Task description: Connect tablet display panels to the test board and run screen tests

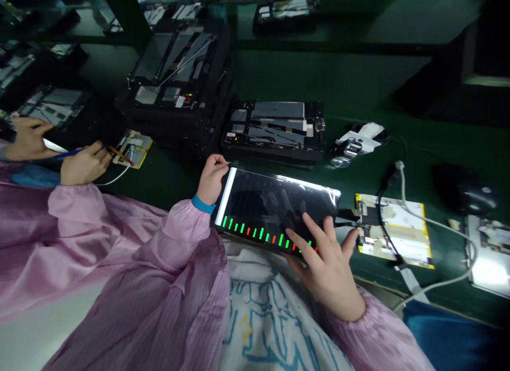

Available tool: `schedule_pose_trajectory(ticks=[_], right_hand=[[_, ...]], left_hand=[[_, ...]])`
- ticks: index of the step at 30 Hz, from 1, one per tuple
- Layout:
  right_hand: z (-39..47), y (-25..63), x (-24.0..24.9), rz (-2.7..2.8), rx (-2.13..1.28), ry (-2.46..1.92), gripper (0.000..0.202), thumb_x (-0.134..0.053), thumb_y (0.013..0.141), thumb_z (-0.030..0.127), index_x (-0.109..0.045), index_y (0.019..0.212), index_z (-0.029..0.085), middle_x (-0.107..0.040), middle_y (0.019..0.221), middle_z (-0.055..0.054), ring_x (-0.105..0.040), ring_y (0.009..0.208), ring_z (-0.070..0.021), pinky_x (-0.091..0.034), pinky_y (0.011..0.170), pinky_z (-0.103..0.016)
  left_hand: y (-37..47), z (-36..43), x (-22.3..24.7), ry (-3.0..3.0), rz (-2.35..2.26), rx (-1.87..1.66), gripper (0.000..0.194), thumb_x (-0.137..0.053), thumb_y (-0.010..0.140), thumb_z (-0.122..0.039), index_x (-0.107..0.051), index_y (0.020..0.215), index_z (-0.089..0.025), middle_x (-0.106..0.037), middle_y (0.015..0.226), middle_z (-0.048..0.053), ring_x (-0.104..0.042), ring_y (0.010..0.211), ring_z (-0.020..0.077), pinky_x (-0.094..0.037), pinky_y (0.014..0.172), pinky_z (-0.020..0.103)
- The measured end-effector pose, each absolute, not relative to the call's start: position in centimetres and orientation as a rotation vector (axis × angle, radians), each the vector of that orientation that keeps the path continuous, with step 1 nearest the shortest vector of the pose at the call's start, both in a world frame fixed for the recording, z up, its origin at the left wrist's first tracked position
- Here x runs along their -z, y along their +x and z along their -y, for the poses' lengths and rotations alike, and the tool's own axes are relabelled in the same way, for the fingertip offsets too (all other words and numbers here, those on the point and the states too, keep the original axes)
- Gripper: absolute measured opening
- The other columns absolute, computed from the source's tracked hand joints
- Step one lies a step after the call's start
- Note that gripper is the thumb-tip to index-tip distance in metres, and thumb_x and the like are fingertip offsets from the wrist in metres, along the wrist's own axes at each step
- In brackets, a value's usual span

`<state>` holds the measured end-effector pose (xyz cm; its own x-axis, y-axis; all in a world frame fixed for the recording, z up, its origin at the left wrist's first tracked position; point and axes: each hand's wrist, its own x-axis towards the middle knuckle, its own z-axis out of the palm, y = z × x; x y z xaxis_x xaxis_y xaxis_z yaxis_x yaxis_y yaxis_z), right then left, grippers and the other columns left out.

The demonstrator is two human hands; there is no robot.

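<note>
A display panel [255, 201], lit with a white strip on its left and a row of green and red bars along its near edge, lies tilted in front of my body. My left hand [212, 178] grips its left end, thumb and fingers closed at the corner. Over the right part of the panel, my right hand [329, 262] is spread, fingertips on or just above the glass; whether they press cannot be seen. Dark ribbon cables [347, 218] run from the panel's right end to a circuit board with yellow edging [412, 230], crossed by a black cable.
Stacked black trays [171, 102] and another tray [274, 129] of device parts stand behind. To the right are a taped scanner-like device [356, 142], a black mouse [466, 187] and a grey cable [442, 222]. At left, a co-worker's hands [85, 163] work beside a small board [135, 148].
</note>
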<state>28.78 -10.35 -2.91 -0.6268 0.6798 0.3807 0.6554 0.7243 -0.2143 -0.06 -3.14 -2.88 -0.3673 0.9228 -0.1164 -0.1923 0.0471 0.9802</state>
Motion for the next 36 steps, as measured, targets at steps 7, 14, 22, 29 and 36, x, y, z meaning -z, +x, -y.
schedule_pose_trajectory(ticks=[7, 14, 22, 29, 36], right_hand=[[10.5, 28.1, 2.7, 2.437, -0.195, -0.999, 0.026, -0.059, 0.090, 0.027, -0.061, 0.116, 0.026, -0.054, 0.137, -0.014, -0.020, 0.145, -0.0343, -0.008, 0.109, -0.071], [10.4, 28.0, 2.5, 2.485, -0.231, -0.942, 0.024, -0.054, 0.092, 0.023, -0.061, 0.115, 0.024, -0.054, 0.138, -0.016, -0.014, 0.146, -0.0331, -0.011, 0.107, -0.073], [10.0, 27.7, 2.5, 2.393, -0.214, -0.886, 0.008, -0.059, 0.090, 0.026, -0.061, 0.094, 0.020, -0.061, 0.129, -0.012, -0.024, 0.145, -0.0311, -0.007, 0.113, -0.067], [7.6, 29.6, 1.5, 2.324, -0.396, -0.801, 0.039, -0.067, 0.081, 0.045, -0.057, 0.108, 0.020, -0.057, 0.131, -0.015, -0.023, 0.144, -0.0371, -0.008, 0.112, -0.070], [0.8, 32.2, 1.2, 1.974, -0.581, -1.015, 0.039, -0.067, 0.080, 0.036, -0.056, 0.117, 0.026, -0.057, 0.129, -0.012, -0.046, 0.131, -0.0340, -0.034, 0.108, -0.059]], left_hand=[[0.0, 2.9, 2.9, 0.811, -1.415, -1.490, 0.018, -0.052, 0.070, -0.013, -0.040, 0.080, -0.020, -0.056, 0.068, -0.003, -0.050, 0.058, 0.0116, -0.037, 0.059, 0.025], [0.1, 2.8, 2.9, 0.815, -1.475, -1.476, 0.016, -0.049, 0.068, -0.011, -0.041, 0.078, -0.020, -0.054, 0.067, -0.003, -0.050, 0.057, 0.0120, -0.037, 0.058, 0.025], [-0.1, 2.7, 3.0, 0.803, -1.461, -1.496, 0.015, -0.051, 0.065, -0.012, -0.044, 0.077, -0.019, -0.054, 0.065, -0.003, -0.050, 0.056, 0.0112, -0.036, 0.057, 0.024], [-0.1, 2.9, 2.8, 0.769, -1.435, -1.515, 0.016, -0.054, 0.064, -0.014, -0.045, 0.076, -0.019, -0.059, 0.066, -0.003, -0.053, 0.057, 0.0115, -0.038, 0.058, 0.024], [0.0, 3.1, 1.9, 0.723, -1.393, -1.550, 0.018, -0.057, 0.063, -0.016, -0.045, 0.077, -0.020, -0.063, 0.065, -0.002, -0.056, 0.057, 0.0125, -0.043, 0.058, 0.024]])
